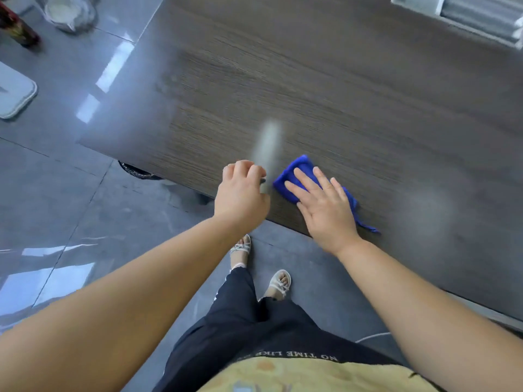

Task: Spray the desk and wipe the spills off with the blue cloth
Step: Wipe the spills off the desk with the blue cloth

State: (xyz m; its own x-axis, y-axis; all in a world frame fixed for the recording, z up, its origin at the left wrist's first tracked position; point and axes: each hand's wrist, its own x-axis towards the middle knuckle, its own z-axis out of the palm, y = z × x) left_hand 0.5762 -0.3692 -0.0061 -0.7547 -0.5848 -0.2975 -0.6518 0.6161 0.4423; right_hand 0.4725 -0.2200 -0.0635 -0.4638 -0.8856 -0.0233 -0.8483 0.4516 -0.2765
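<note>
Forearms reach from the body over the desk's near edge.

Left hand [240, 193]: fingers curled round the lower part of a pale upright object, heavily motion-blurred. Judged to be the spray bottle [268, 145]; nozzle not resolvable.

Right hand [325, 210]: flat, fingers straight and spread, palm pressing the blue cloth [298, 166]. Cloth lies folded on the desk [311, 80] just inside the near edge, one corner trailing toward that edge.

Step judged: wiping. To do it well: even palm pressure, overlapping strokes, work outward from the edge, bottle held clear of the cloth's path.

Pale hazy patch [424, 205] right of the cloth: mist, spill or glare, cannot tell. Worth a pass.

Far right corner: grey tray-like fitting [467, 15], blurred.
</note>
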